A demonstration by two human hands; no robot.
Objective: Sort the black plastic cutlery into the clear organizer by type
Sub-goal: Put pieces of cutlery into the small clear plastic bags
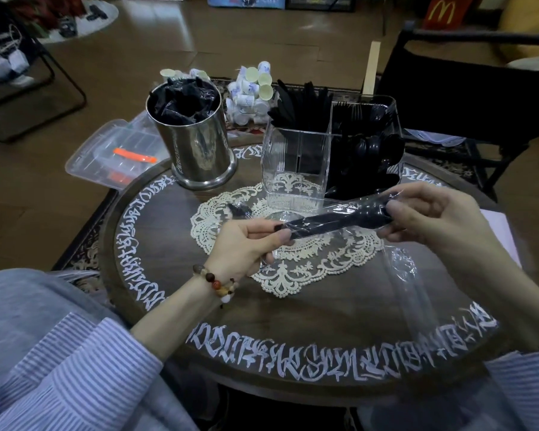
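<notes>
Head view: wrapped black spoon [333, 223] held above mid-worktop, in front of clear organizer [330, 150]. Risk: film tears suddenly and the spoon drops onto the doily [293, 262], or the wrap clings. Left hand [249, 241] fingers clamped on handle end; right hand [430, 216] fingers pinching wrap at bowl end, both wrists raised.
</notes>
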